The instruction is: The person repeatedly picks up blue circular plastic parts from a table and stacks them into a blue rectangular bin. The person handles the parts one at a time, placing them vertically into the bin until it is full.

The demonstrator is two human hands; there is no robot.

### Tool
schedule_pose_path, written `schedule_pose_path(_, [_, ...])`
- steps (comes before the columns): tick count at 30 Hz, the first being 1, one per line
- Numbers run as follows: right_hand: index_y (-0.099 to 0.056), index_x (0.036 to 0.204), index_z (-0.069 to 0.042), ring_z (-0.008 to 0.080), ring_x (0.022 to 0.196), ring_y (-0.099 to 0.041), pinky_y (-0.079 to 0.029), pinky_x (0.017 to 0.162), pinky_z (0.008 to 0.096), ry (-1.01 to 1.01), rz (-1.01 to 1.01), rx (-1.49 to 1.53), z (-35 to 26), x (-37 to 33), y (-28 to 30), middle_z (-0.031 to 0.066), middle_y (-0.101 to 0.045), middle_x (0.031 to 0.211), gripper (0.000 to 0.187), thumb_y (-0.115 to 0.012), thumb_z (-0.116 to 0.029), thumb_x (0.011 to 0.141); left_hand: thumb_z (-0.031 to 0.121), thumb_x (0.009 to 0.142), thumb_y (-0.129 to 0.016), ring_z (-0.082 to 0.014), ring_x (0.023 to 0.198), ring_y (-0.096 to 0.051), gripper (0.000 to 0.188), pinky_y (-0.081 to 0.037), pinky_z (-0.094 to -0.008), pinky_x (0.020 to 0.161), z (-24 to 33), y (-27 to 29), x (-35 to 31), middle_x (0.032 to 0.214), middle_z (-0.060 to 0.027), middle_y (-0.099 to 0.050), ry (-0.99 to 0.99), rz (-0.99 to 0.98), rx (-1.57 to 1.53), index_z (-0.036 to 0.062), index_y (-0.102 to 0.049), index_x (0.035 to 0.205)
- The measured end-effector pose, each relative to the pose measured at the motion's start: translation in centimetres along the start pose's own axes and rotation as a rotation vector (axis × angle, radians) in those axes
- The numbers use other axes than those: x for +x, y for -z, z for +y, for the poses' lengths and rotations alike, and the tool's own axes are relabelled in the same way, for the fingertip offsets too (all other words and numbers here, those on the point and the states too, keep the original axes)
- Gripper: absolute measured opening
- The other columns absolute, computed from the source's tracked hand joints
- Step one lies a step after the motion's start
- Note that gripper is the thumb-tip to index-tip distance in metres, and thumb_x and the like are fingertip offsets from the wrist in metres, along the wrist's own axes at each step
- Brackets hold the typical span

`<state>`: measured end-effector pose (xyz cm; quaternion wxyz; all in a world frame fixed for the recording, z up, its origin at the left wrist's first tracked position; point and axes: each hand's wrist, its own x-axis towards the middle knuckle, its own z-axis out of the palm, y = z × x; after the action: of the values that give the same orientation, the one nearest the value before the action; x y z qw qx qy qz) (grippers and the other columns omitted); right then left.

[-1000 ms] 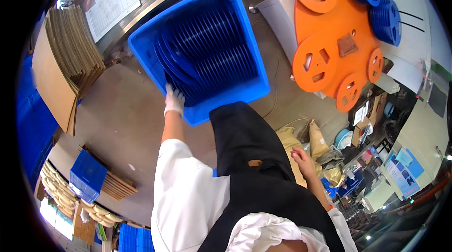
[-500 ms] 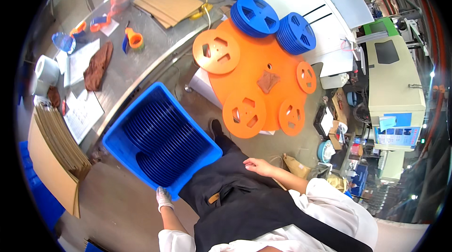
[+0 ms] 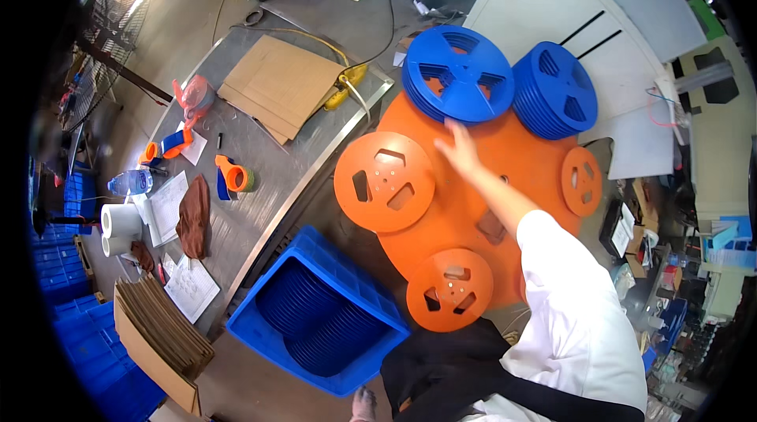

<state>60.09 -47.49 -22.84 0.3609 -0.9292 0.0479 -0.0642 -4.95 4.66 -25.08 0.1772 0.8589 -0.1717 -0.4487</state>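
Head view: from where I stand, the right hand (image 3: pixel 460 150) reaches over the orange tabletop (image 3: pixel 457 217), fingers spread and blurred, at the near rim of a large blue reel stack (image 3: pixel 460 71) in the upper middle of the frame; whether it touches, I cannot tell. At the lower edge, the gloved left hand (image 3: pixel 363 405) shows only in part beside the blue bin (image 3: pixel 260 335), its grip too cut off to judge. Rows of blue discs (image 3: pixel 339 347) fill that bin.

A smaller blue reel stack (image 3: pixel 558 87) stands right beside the large one, and a white cabinet (image 3: pixel 544 8) closes off the space behind both. Orange discs (image 3: pixel 384 181) ring the rim, leaving bare orange between them and around a brown pad (image 3: pixel 491 226).

Left of that, the metal tabletop (image 3: pixel 272 177) runs its edge diagonally down the frame (quite a clutter up there: cardboard sheets (image 3: pixel 280 87), a yellow power strip (image 3: pixel 344 89), a tape dispenser (image 3: pixel 235 176), a brown cloth (image 3: pixel 193 217)). The bin sits between both tabletops, just beside the dark apron (image 3: pixel 441 371). Open floor (image 3: pixel 236 390) shows at lower left, near a cardboard stack (image 3: pixel 154 335).
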Motion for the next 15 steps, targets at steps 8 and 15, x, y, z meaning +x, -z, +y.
schedule_pose_path(8, [-0.043, 0.134, 0.007, 0.0391, 0.125, -0.050, -0.042, 0.103, 0.0418, -0.330, -0.301, -0.153, 3.5, 20.9, -3.7, 0.0270, -0.052, 0.134, 0.095, -0.084, -0.045, 0.066, 0.019, 0.087, -0.060, -0.0311, 0.118, -0.049, 0.040, -0.042, -0.0405, 0.104, 9.5, 3.1, -1.2, 0.117, -0.0151, -0.056, 0.548, 0.244, -0.887, 0.0041, -0.053, 0.123])
schedule_pose_path(15, [-0.051, 0.128, -0.005, 0.0346, 0.112, -0.061, -0.050, 0.092, 0.0435, -0.422, -0.464, -0.401, 1.1, 13.5, -4.9, 0.0198, -0.064, 0.119, 0.073, -0.082, -0.038, 0.070, 0.025, 0.087, -0.056, -0.0353, 0.123, -0.045, 0.038, -0.034, -0.0457, 0.110, 11.7, 0.4, -4.6, 0.116, -0.0172, -0.052, 0.627, 0.278, -1.053, 0.0034, -0.055, 0.119])
